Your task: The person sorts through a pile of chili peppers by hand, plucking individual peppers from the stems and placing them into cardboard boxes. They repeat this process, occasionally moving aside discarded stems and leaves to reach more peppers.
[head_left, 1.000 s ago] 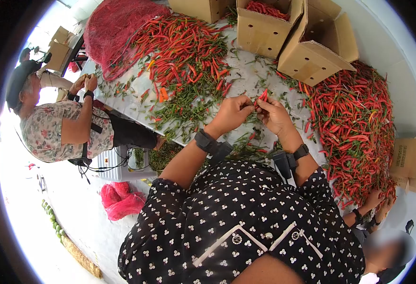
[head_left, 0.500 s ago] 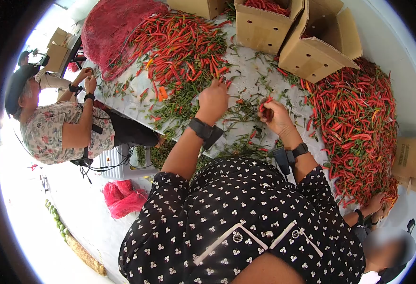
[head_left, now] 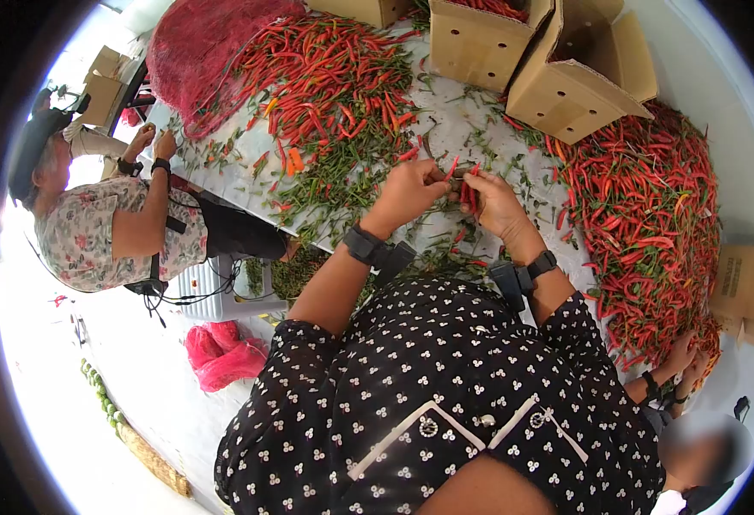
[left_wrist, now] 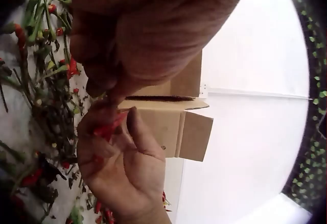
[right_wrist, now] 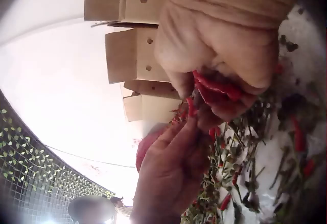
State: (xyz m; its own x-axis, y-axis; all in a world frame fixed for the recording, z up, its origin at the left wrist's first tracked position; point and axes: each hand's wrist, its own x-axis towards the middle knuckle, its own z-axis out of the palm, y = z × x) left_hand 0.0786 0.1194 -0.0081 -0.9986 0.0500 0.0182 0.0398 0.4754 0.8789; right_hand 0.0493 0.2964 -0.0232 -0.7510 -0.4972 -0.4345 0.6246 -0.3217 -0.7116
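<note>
In the head view the left hand [head_left: 407, 196] pinches a red chili [head_left: 453, 167] between thumb and fingertips. Right beside it the right hand [head_left: 499, 206] curls round a few red chilies [head_left: 473, 190]. The right wrist view shows these red chilies [right_wrist: 217, 87] lying in the curled right hand [right_wrist: 219, 40], with the left hand [right_wrist: 171, 168] meeting it fingertip to fingertip. In the left wrist view the left hand [left_wrist: 148, 40] covers part of the right hand [left_wrist: 125, 173], so its fingertips are partly hidden.
A red and green chili pile [head_left: 334, 94] lies ahead to the left, a larger pile [head_left: 643, 232] to the right. Cardboard boxes [head_left: 557, 101] and a red net sack [head_left: 201, 60] stand at the back. One person [head_left: 128, 223] is at left, another's hands [head_left: 681, 360] at lower right.
The left hand went out to the chili pile and has come back beside the right hand with a chili. The right hand has stayed nearly in place, holding chilies.
</note>
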